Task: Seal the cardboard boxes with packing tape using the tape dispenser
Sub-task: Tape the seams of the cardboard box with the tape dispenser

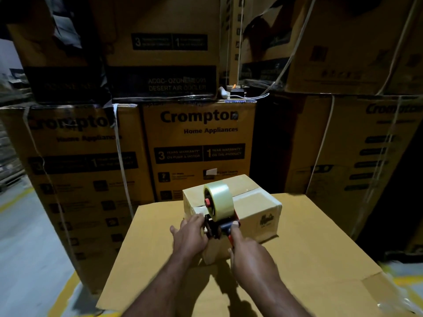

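A small cardboard box (254, 202) sits on top of a large flat carton (297, 259) in front of me. A tape dispenser with a red and black frame (219, 227) and a roll of clear tape (218, 201) stands on the box's near top edge. My right hand (249, 257) grips the dispenser's handle, thumb laid along it. My left hand (191, 234) presses with straight fingers on the box's near left corner, right beside the dispenser's front. Shiny tape lies across the box top behind the roll.
Tall stacks of strapped Crompton appliance cartons (199, 143) wall in the space behind and to both sides. Small items lie on a ledge up at the back (235, 91). Grey floor with yellow lines (27, 236) runs along the left.
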Action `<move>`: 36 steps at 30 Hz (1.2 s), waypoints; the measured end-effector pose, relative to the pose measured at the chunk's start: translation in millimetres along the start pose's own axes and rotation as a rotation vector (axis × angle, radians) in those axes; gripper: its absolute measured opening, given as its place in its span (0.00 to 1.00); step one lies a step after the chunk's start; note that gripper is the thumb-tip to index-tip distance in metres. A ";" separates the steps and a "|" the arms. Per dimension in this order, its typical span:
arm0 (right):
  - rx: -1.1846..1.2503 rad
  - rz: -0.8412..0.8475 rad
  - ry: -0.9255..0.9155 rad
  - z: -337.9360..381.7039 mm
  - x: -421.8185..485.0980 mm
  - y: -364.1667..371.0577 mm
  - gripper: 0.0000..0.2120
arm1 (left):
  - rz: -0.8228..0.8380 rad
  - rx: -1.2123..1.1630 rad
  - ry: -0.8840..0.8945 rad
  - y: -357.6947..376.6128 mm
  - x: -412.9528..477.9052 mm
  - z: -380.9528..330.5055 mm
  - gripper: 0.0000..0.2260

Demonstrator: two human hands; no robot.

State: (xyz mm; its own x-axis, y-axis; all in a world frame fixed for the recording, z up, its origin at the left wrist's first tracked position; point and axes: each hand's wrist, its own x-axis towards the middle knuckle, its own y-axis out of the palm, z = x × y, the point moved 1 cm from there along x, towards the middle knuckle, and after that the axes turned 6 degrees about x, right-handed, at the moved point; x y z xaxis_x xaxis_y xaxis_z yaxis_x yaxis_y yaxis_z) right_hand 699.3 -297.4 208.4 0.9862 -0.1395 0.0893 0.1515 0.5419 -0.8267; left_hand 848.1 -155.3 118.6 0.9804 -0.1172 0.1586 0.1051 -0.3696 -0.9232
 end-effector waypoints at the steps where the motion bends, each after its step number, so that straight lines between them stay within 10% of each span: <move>1: -0.002 0.006 -0.004 -1.4 -2.2 1.5 0.32 | 0.002 0.017 0.014 2.8 1.5 2.3 0.29; 36: -0.080 0.064 0.161 -31.9 -49.3 42.4 0.32 | 0.500 -0.328 0.184 -4.8 18.5 18.6 0.29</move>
State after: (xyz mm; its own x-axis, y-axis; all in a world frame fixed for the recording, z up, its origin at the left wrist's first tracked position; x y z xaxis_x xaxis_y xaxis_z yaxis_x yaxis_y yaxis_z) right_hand 654.9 -293.9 151.2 0.9691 -0.2416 -0.0496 0.0769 0.4873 -0.8699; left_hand 868.8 -138.6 119.4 0.8499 -0.4951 -0.1805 -0.4445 -0.4894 -0.7502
